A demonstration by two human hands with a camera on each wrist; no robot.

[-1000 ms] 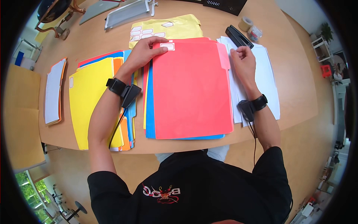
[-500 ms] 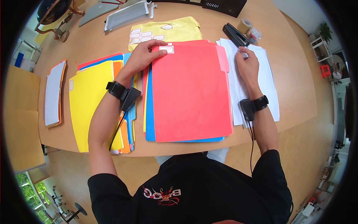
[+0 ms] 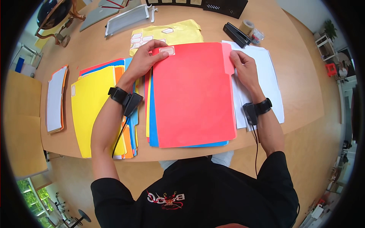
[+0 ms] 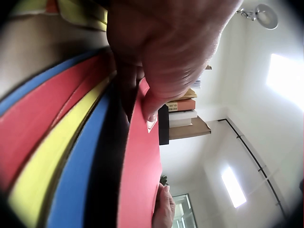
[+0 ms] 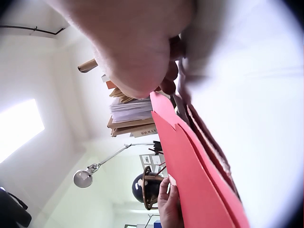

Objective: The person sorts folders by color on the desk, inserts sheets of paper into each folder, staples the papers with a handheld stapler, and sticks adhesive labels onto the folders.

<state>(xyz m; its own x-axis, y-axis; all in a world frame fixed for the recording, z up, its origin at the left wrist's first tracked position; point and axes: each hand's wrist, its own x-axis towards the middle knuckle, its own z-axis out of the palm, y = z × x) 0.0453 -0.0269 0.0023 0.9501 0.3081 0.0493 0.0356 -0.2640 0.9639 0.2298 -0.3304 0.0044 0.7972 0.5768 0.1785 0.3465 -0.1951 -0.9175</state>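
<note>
The red folder (image 3: 194, 98) is centred before the person, above a blue folder (image 3: 153, 121). Its eleven o'clock corner is pinched by the left hand (image 3: 141, 61), its one o'clock tab by the right hand (image 3: 248, 71). It seems light, smooth and bendy, liable to crease, so is best supported at both far corners.

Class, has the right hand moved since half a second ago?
Yes, the right hand has shifted left against the tape roll, to the tab of the red folder.
</note>
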